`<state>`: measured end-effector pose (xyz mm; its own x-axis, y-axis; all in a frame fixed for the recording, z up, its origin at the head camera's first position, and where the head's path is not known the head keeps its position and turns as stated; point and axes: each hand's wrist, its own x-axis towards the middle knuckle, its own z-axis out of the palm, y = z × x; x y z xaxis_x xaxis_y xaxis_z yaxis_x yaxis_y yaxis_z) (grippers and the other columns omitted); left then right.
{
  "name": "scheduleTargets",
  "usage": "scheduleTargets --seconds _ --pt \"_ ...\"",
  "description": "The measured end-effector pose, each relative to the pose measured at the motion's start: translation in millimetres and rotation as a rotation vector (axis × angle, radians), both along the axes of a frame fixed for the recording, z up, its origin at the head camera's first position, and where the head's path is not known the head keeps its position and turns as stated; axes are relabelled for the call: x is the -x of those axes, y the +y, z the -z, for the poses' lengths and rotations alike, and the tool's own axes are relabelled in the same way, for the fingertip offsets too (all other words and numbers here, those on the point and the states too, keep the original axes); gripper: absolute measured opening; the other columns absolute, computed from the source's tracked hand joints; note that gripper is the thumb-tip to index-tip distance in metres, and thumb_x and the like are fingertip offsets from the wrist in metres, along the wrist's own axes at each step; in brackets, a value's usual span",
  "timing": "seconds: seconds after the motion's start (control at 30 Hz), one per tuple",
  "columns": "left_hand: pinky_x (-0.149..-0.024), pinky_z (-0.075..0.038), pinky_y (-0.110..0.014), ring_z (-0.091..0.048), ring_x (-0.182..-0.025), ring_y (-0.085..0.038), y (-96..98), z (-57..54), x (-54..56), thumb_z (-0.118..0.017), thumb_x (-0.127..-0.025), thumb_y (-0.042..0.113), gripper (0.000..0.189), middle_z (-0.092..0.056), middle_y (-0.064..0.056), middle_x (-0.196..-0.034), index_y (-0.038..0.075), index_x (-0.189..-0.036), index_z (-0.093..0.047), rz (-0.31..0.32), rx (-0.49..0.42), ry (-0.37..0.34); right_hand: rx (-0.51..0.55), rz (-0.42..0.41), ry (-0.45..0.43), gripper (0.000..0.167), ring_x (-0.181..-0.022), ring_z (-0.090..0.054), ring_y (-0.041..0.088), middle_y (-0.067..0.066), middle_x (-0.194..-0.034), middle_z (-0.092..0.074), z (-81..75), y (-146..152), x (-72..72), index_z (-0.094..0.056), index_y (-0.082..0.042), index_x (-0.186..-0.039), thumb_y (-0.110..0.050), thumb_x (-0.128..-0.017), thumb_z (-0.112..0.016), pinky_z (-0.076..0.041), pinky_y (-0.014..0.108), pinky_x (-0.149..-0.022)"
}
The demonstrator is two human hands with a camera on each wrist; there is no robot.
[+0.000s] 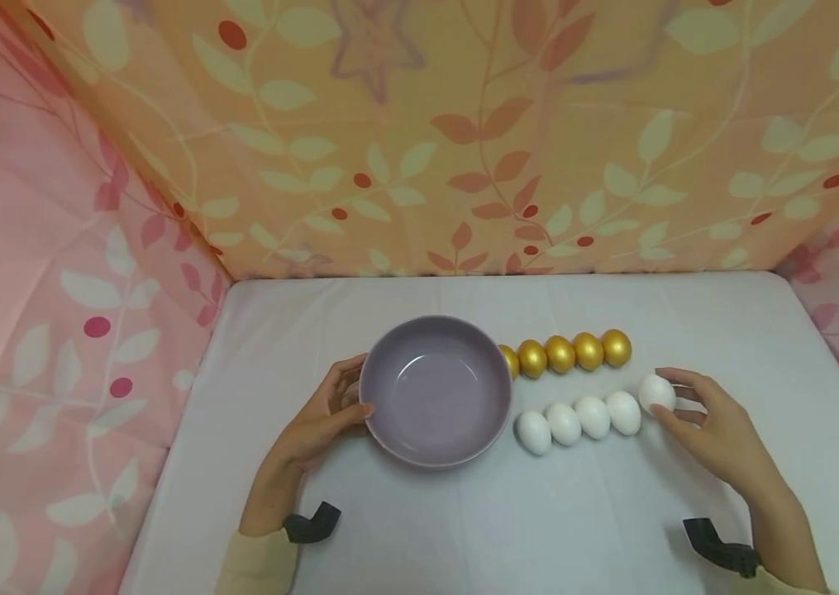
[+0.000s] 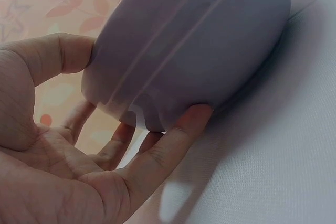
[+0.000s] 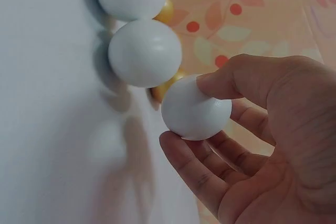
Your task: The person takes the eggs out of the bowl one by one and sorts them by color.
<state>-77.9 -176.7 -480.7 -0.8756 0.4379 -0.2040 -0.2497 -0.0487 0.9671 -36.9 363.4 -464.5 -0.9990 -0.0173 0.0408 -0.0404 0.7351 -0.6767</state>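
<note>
A round lilac bowl (image 1: 436,413) with nothing inside sits left of the eggs. My left hand (image 1: 324,420) grips its left side, thumb at the rim and fingers against the outer wall (image 2: 210,40). At the right end of a row of white eggs (image 1: 564,424), my right hand (image 1: 717,430) pinches one white egg (image 1: 657,394) between thumb and fingers. In the right wrist view this held egg (image 3: 195,109) appears just beside its neighbour (image 3: 145,53); whether it is off the table I cannot tell.
Behind the white eggs runs a row of golden eggs (image 1: 560,354), its leftmost one partly hidden by the bowl. A white cloth (image 1: 419,529) covers the table. Patterned fabric walls (image 1: 389,207) close off the back and sides.
</note>
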Motion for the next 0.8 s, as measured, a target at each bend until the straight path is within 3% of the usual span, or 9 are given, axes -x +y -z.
scheduleTargets --seconds 0.2,0.3,0.4,0.43,0.47,0.57,0.67,0.73,0.8 --pt "-0.087 -0.061 -0.038 -0.057 -0.129 -0.021 0.3 -1.4 0.0 -0.067 -0.098 0.002 0.079 -0.027 -0.015 -0.169 0.017 -0.163 -0.025 0.001 -0.001 -0.001 -0.039 0.002 -0.027 0.056 -0.107 -0.044 -0.025 0.030 -0.141 -0.057 8.4 1.6 -2.4 -0.057 -0.002 -0.143 -0.021 -0.095 -0.080 -0.046 -0.001 -0.076" --pt "-0.087 -0.061 -0.038 -0.057 -0.130 -0.021 -0.1 -1.8 0.1 -0.067 -0.098 0.002 0.079 -0.028 -0.016 -0.169 0.017 -0.163 -0.026 0.002 -0.006 0.003 -0.080 -0.004 -0.043 0.058 -0.110 -0.063 0.004 0.030 -0.139 -0.058 10.8 0.6 -1.4 -0.057 -0.002 -0.143 -0.023 -0.095 -0.081 -0.046 0.000 -0.074" --pt "-0.087 -0.061 -0.039 -0.057 -0.130 -0.021 -0.6 -2.5 0.1 -0.067 -0.098 0.002 0.078 -0.028 -0.016 -0.170 0.017 -0.163 -0.026 -0.001 -0.007 0.007 -0.108 -0.005 -0.045 0.059 -0.111 -0.063 0.040 0.030 -0.137 -0.060 11.8 0.3 -0.4 -0.057 -0.002 -0.143 -0.024 -0.095 -0.081 -0.047 0.001 -0.073" --pt "-0.087 -0.061 -0.039 -0.057 -0.130 -0.021 -0.7 -2.6 0.1 -0.067 -0.098 0.002 0.078 -0.028 -0.016 -0.170 0.017 -0.163 -0.026 0.000 -0.009 0.008 -0.112 -0.003 -0.045 0.059 -0.110 -0.064 0.042 0.031 -0.136 -0.060 11.8 0.4 0.0 -0.057 -0.002 -0.144 -0.024 -0.094 -0.081 -0.047 0.002 -0.072" --pt "-0.087 -0.060 -0.039 -0.057 -0.130 -0.020 -0.6 -2.8 0.2 -0.066 -0.098 0.002 0.078 -0.028 -0.016 -0.170 0.018 -0.163 -0.026 0.001 -0.009 0.009 -0.114 -0.002 -0.043 0.059 -0.109 -0.065 0.038 0.031 -0.136 -0.060 11.8 0.6 0.3 -0.057 -0.002 -0.144 -0.024 -0.094 -0.081 -0.047 0.002 -0.072" --pt "-0.087 -0.060 -0.040 -0.057 -0.130 -0.020 -0.8 -2.1 0.9 -0.066 -0.098 0.002 0.078 -0.028 -0.016 -0.170 0.018 -0.163 -0.027 0.002 -0.018 0.015 -0.107 -0.002 -0.041 0.061 -0.102 -0.066 0.003 0.031 -0.136 -0.062 12.5 1.1 1.4 -0.056 -0.001 -0.144 -0.025 -0.094 -0.081 -0.048 0.003 -0.072" --pt "-0.088 -0.061 -0.040 -0.058 -0.129 -0.020 -1.0 -1.0 1.1 -0.066 -0.098 0.002 0.077 -0.028 -0.017 -0.170 0.018 -0.163 -0.027 0.004 -0.030 0.016 -0.091 -0.001 -0.050 0.064 -0.097 -0.044 -0.027 0.031 -0.135 -0.062 14.1 1.4 1.4 -0.055 0.000 -0.146 -0.028 -0.095 -0.081 -0.047 0.002 -0.073" --pt "-0.089 -0.061 -0.040 -0.059 -0.129 -0.019 -1.2 -0.1 0.7 -0.066 -0.098 0.002 0.077 -0.027 -0.018 -0.170 0.017 -0.163 -0.027 0.008 -0.039 0.011 -0.081 0.004 -0.071 0.066 -0.096 -0.038 -0.031 0.032 -0.135 -0.062 15.6 1.4 0.1 -0.053 0.001 -0.148 -0.030 -0.096 -0.079 -0.046 0.002 -0.073" --pt "-0.089 -0.061 -0.041 -0.060 -0.128 -0.018 -1.1 0.5 0.1 -0.066 -0.098 0.002 0.077 -0.027 -0.018 -0.170 0.018 -0.163 -0.027 0.011 -0.041 0.003 -0.079 0.015 -0.099 0.067 -0.096 -0.044 -0.027 0.033 -0.136 -0.060 17.1 1.3 -1.8 -0.052 0.001 -0.150 -0.032 -0.097 -0.078 -0.046 0.003 -0.073"
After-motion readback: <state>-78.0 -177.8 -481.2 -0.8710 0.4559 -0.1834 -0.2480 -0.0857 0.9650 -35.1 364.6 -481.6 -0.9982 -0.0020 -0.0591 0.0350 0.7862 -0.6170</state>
